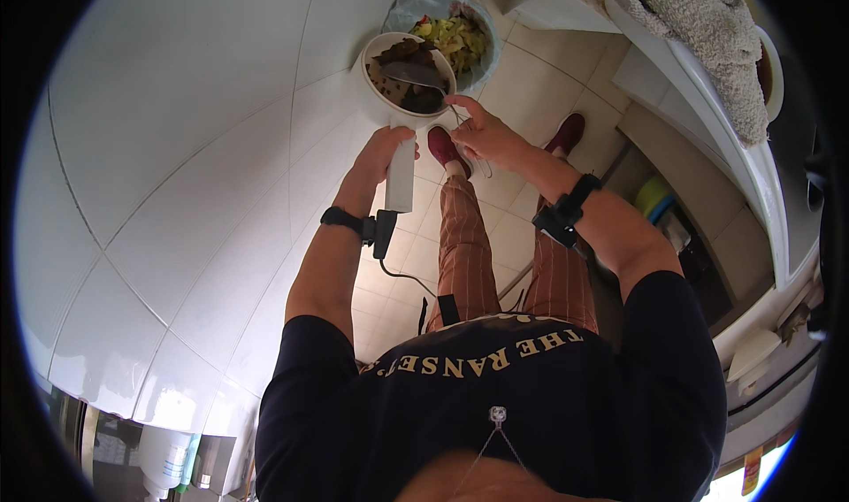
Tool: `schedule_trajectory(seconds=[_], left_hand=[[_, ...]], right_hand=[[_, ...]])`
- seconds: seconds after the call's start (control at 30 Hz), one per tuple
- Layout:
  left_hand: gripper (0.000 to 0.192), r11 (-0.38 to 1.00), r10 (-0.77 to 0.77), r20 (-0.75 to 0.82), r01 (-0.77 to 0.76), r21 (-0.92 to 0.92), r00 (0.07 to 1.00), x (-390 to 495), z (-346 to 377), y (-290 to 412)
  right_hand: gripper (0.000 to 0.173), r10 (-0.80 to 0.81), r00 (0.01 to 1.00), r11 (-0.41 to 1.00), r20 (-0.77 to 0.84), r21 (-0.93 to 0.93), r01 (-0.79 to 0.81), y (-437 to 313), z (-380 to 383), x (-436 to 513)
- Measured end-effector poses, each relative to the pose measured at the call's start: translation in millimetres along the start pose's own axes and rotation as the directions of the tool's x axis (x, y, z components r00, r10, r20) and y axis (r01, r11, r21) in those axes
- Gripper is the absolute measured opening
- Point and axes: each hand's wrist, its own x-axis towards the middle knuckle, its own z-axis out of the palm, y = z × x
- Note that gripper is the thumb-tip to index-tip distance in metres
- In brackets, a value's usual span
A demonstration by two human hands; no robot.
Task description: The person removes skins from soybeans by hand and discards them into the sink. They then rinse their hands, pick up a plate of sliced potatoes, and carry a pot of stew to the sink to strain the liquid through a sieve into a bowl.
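Observation:
My left hand grips the square white handle of a white saucepan, thumb on top. The pan tilts, its mouth partly facing me, with wet dark leafy scraps and small dark bits inside. Pinched in my right hand is the thin wire-like handle of a metal spoon or ladle. Its bowl lies over the pan's opening, above the scraps. Just beyond the pan stands a bin lined with a pale blue plastic bag. Yellow-green vegetable scraps fill it; the pan's rim overlaps its near-left side.
A white tiled wall rises close on my left. To the right runs a counter edge bearing a grey towel and a bowl. Below it, an open shelf holds a green bowl. My feet in red shoes stand on floor tiles.

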Motion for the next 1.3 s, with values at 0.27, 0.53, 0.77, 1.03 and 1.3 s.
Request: schedule_trajectory(seconds=[0.27,0.53,0.77,1.03,1.3], left_hand=[[0.03,1.0,0.016,0.023,-0.016,-0.021,1.0,7.0,1.2,9.3],[0.031,0.998,-0.001,0.009,0.0,0.06,1.0,15.2,10.7,26.6],[0.034,0.99,0.054,-0.169,-0.031,0.138,0.984,32.0,22.4,21.4],[0.038,0.827,0.277,-0.326,-0.052,0.56,0.904,66.6,15.0,14.2],[0.038,0.831,0.283,-0.284,-0.087,0.549,0.916,60.7,12.8,23.3]], right_hand=[[0.036,-0.394,0.914,0.716,-0.099,-0.657,0.237,11.3,-52.8,20.6],[0.03,-0.578,0.814,0.283,-0.05,-0.948,0.143,-6.3,-87.4,74.7],[0.028,-0.441,0.889,0.158,-0.125,-0.986,-0.06,6.1,-109.0,66.9],[0.031,-0.493,0.86,0.177,-0.131,-0.983,-0.048,1.6,-113.6,57.6],[0.031,-0.179,0.983,0.782,-0.039,-0.611,0.118,8.9,-126.0,64.8]])
